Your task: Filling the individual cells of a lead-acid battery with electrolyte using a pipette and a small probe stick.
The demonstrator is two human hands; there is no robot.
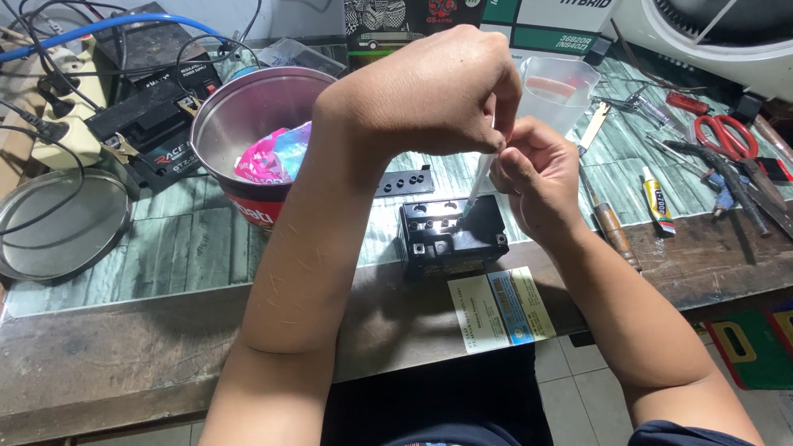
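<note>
The small black battery stands on the counter near its front edge, directly below both hands. A thin clear tube runs down from the hands toward 7 o'clock, and its lower tip meets the top of the battery near the filler holes. The left hand is curled closed over the upper end of the tube, and the right hand, at 4 o'clock from it, pinches the tube lower with narrow fingers. A clear measuring cup stands behind the hands at 1 o'clock.
</note>
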